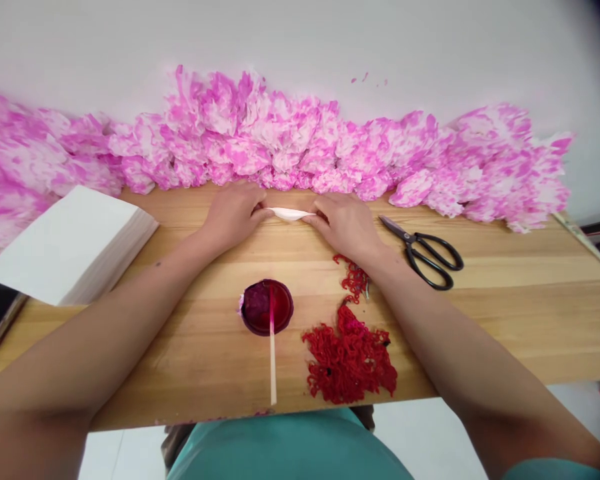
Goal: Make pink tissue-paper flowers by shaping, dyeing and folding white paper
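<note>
Between my hands, a small strip of folded white paper [291,214] is stretched just above the wooden table, near the pink flowers. My left hand [239,212] pinches its left end with closed fingers. Its right end sits in the pinched fingers of my right hand [339,219]. Below them stands a round bowl of dark red dye [282,308], with a pale stick [273,367] leaning over its near rim. Tangled red yarn [351,363] lies right of the bowl, and a strand of it reaches up to my right wrist.
Black-handled scissors [427,257] lie right of my right hand. A thick stack of white paper [75,243] is at the left. Crumpled pink and white paper flowers [285,137] line the back of the wooden table [200,347] against the wall.
</note>
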### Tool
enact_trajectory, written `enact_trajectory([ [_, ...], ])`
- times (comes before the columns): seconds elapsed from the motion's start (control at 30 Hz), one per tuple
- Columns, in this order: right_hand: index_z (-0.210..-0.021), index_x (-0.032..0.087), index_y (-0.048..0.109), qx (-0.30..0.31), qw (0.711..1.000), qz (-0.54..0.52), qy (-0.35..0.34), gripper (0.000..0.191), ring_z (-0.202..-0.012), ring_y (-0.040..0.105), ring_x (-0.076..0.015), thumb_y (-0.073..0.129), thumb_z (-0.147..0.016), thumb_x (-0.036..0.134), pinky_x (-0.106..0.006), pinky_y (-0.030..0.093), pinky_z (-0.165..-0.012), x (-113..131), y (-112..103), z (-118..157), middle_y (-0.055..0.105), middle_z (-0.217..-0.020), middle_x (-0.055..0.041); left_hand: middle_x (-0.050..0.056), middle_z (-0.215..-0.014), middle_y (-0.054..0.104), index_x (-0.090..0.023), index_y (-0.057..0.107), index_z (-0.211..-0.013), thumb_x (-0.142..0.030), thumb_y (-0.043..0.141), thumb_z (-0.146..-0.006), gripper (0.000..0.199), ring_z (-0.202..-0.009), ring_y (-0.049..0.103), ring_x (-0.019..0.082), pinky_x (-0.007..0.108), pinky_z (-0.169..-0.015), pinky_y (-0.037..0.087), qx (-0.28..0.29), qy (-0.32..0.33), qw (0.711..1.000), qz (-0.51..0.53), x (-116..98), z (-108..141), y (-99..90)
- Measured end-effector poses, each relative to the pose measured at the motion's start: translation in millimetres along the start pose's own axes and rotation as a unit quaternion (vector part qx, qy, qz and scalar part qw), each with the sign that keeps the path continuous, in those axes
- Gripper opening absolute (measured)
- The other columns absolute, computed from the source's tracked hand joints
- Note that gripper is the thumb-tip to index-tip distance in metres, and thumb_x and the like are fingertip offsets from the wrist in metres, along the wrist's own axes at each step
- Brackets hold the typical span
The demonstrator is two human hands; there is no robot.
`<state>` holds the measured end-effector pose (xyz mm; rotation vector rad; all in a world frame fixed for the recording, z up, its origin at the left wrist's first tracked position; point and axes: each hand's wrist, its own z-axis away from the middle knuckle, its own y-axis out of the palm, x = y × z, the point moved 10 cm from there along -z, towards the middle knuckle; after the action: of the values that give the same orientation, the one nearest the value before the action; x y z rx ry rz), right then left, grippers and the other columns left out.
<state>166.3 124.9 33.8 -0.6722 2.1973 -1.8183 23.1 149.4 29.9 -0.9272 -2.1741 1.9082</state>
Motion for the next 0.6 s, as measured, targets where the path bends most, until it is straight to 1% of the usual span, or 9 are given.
enact_trajectory([
  [0.1,-0.095,0.019,0.067,-0.008,1.0,-0.017,-0.004,0.028,-0.083,0.058,-0.0245,0.054,-0.094,0.044,-0.034,0.036,-0.072,1.0,-1.3,0.3,0.068,-0.092,-0.0095,0.007,-0.082,0.063,-0.02,0.061,-0.077,-0.037,0.058,-0.088,0.021,-0.083,0.055,0.025,0.036,-0.073,0.038,-0.006,0.003,1.0,-0.011,-1.7,1.3,-0.7],
  [0.23,-0.1,0.019,0.068,-0.017,0.998,-0.034,-0.04,0.027,-0.088,0.058,-0.0242,0.054,-0.095,0.042,-0.034,0.036,-0.075,12.9,-0.2,0.8,0.069,-0.097,-0.0089,0.009,-0.089,0.064,-0.017,0.065,-0.083,-0.036,0.057,-0.089,0.022,-0.088,0.056,0.025,0.036,-0.076,0.039,-0.017,0.044,0.999,-0.018,-13.0,4.6,1.0],
  [0.37,-0.094,0.017,0.068,-0.024,0.996,-0.032,-0.078,0.026,-0.089,0.059,-0.0241,0.052,-0.097,0.037,-0.035,0.037,-0.078,26.3,1.8,1.5,0.069,-0.093,-0.009,0.008,-0.09,0.065,-0.017,0.068,-0.087,-0.033,0.054,-0.092,0.022,-0.089,0.057,0.024,0.036,-0.077,0.041,-0.01,0.088,0.996,0.001,-25.9,8.2,6.1],
  [0.47,-0.091,0.017,0.068,-0.025,0.996,-0.022,-0.084,0.024,-0.087,0.059,-0.0241,0.054,-0.096,0.036,-0.035,0.036,-0.078,30.0,1.4,1.3,0.069,-0.091,-0.0091,0.009,-0.088,0.065,-0.017,0.066,-0.083,-0.031,0.051,-0.093,0.023,-0.089,0.057,0.025,0.038,-0.079,0.041,0.001,0.091,0.996,0.01,-31.0,9.1,6.5],
  [0.6,-0.089,0.017,0.068,-0.008,0.997,-0.016,-0.077,0.021,-0.086,0.058,-0.0239,0.057,-0.095,0.034,-0.035,0.035,-0.077,28.9,2.5,-0.4,0.069,-0.09,-0.0091,0.009,-0.087,0.066,-0.017,0.065,-0.08,-0.029,0.053,-0.093,0.022,-0.09,0.057,0.026,0.039,-0.08,0.04,0.018,0.081,0.997,0.007,-33.6,7.5,6.5],
])
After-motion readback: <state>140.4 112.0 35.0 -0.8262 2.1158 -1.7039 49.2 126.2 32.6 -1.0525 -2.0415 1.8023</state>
